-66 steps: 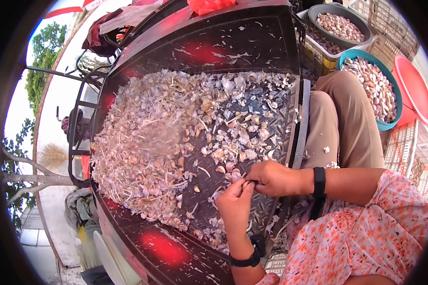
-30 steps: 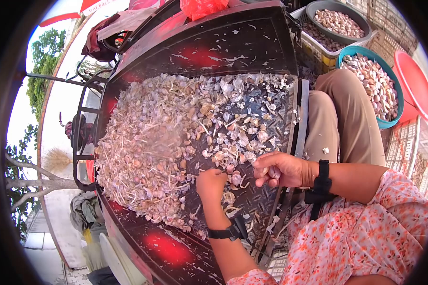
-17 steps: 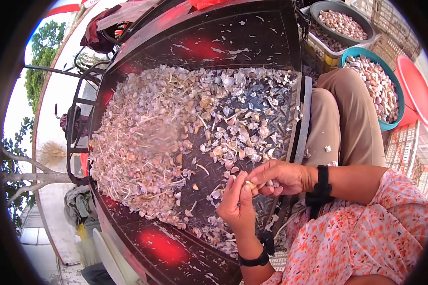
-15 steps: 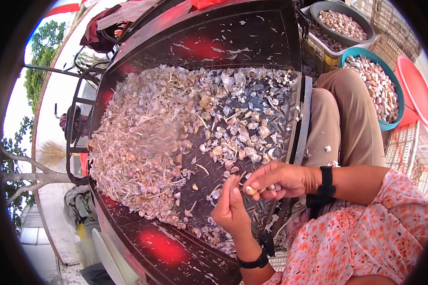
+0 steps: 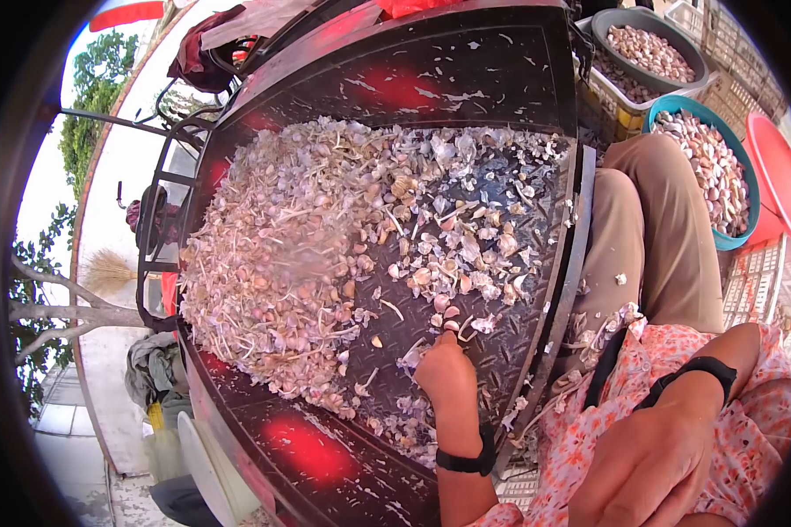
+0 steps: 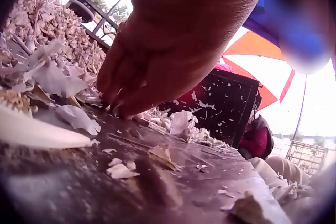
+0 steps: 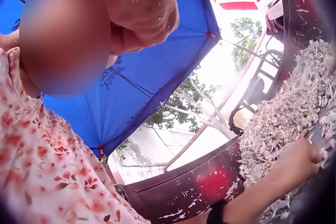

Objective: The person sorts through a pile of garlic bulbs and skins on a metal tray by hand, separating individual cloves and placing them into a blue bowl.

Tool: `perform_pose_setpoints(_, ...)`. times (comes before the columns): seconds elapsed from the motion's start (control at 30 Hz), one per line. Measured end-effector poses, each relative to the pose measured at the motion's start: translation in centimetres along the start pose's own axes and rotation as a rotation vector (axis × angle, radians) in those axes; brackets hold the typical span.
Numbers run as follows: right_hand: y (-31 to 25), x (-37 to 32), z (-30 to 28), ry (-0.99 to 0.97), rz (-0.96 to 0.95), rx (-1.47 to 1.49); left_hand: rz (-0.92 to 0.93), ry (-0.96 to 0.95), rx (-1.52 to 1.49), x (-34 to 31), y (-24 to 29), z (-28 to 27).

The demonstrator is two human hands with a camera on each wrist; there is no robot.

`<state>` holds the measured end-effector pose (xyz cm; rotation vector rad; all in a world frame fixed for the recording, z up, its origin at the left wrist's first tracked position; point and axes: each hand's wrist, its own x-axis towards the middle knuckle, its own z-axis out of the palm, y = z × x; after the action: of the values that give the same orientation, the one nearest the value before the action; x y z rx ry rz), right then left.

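My left hand [image 5: 448,378] reaches down to the dark patterned bed [image 5: 395,360], its fingertips right at a couple of pinkish garlic cloves [image 5: 451,313]. In the left wrist view, the fingers [image 6: 126,92] point down close together on the bed among papery skins, and the fingertips partly hide what lies between them. My right hand [image 5: 650,465] is back over my lap, knuckles up. The right wrist view shows its fingers [image 7: 126,40] curled in, a pale bit at their ends; the palm is hidden.
A large heap of garlic [image 5: 272,255] with stalks and skins covers the bed's far left. On the right stand a teal basin [image 5: 749,198] of cloves, a grey basin [image 5: 602,35] of cloves and a red bucket [image 5: 778,167]. A metal lip [image 5: 580,228] edges the bed beside my knees.
The right hand, which held garlic cloves beside the left, has swung back toward my lap. My left hand has gone from near the right hand down to the cloves on the bed.
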<state>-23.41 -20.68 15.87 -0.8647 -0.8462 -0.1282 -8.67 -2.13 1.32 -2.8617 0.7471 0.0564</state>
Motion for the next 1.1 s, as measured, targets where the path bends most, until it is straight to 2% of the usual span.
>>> perform_pose_setpoints(0.03,0.0,-0.1,0.1,0.017,-0.026,-0.024,0.04,0.028,0.003,-0.2,-0.4,0.5)
perform_pose_setpoints(0.07,0.0,-0.2,0.2,0.02,-0.028,-0.02,0.012,0.147,-0.1,-0.1,-1.0,1.7)
perform_pose_setpoints(0.1,0.0,-0.2,0.1,0.024,-0.023,-0.015,0.011,0.148,-0.1,-0.3,-1.5,1.8)
perform_pose_setpoints(0.17,-0.2,-0.4,0.0,0.034,-0.012,-0.017,-0.103,0.228,-0.652,-0.5,-2.5,1.9)
perform_pose_setpoints(0.2,-0.3,-0.6,-0.1,0.047,0.026,0.007,-0.252,0.118,-0.97,-0.9,-2.4,0.9)
perform_pose_setpoints(0.23,-0.5,-0.6,-0.2,0.055,0.062,0.026,-0.246,0.12,-0.976,-1.2,-1.9,0.1)
perform_pose_setpoints(0.3,1.0,-1.8,-0.1,0.041,0.078,0.028,-0.396,0.196,-1.515,-2.3,-1.6,-1.4)
perform_pose_setpoints(0.33,2.0,-2.5,-0.6,0.066,0.124,0.018,-0.396,0.194,-1.638,-2.9,-1.7,-1.8)
perform_pose_setpoints(0.4,3.6,-3.3,-2.1,0.152,0.245,-0.017,-0.337,0.234,-1.67,-4.1,-1.4,-3.4)
perform_pose_setpoints(0.43,4.2,-3.7,-2.2,0.436,0.529,0.297,-0.277,0.269,-1.706,-4.6,-1.1,-4.2)
perform_pose_setpoints(0.47,5.8,-3.7,-3.3,0.576,0.626,0.336,-0.273,0.265,-1.71,-4.9,-0.7,-5.1)
perform_pose_setpoints(0.5,7.4,-3.8,-4.2,0.69,0.727,0.338,-0.143,0.277,-1.656,-5.2,-0.2,-6.0)
perform_pose_setpoints(0.53,9.4,-4.3,-5.2,0.753,0.751,0.448,-0.014,0.288,-1.6,-5.2,0.1,-6.3)
perform_pose_setpoints(0.57,11.0,-4.9,-5.9,0.761,0.752,0.444,-0.012,0.282,-1.606,-4.9,0.4,-6.2)
perform_pose_setpoints(0.63,13.1,-5.5,-6.7,0.776,0.746,0.758,-0.052,0.368,-1.324,-3.8,0.8,-5.8)
perform_pose_setpoints(0.67,13.3,-5.4,-6.9,0.791,0.737,0.822,-0.078,0.38,-1.198,-3.0,0.4,-5.2)
perform_pose_setpoints(0.7,13.6,-5.6,-7.1,0.79,0.739,0.824,-0.081,0.38,-1.197,-2.5,-0.1,-4.4)
perform_pose_setpoints(0.77,13.9,-6.1,-7.6,0.738,0.628,1.035,-0.172,0.36,-0.973,-1.2,-1.2,-2.9)
perform_pose_setpoints(0.8,13.3,-6.1,-7.7,0.776,0.619,1.084,-0.163,0.363,-0.93,-0.6,-1.7,-2.2)
perform_pose_setpoints(0.93,13.0,-6.8,-8.1,0.85,0.544,0.981,-0.204,0.265,-0.827,1.9,-2.5,-1.0)
perform_pose_setpoints(1.0,12.7,-6.6,-7.9,0.895,0.561,0.955,-0.034,0.315,-0.596,3.2,-2.2,-0.9)
perform_pose_setpoints(1.03,12.4,-6.5,-7.8,0.942,0.576,0.927,-0.032,0.316,-0.595,3.8,-2.0,-1.2)
perform_pose_setpoints(1.1,11.6,-5.8,-7.6,0.961,0.595,0.869,0.025,0.151,-0.385,5.0,-1.4,-1.6)
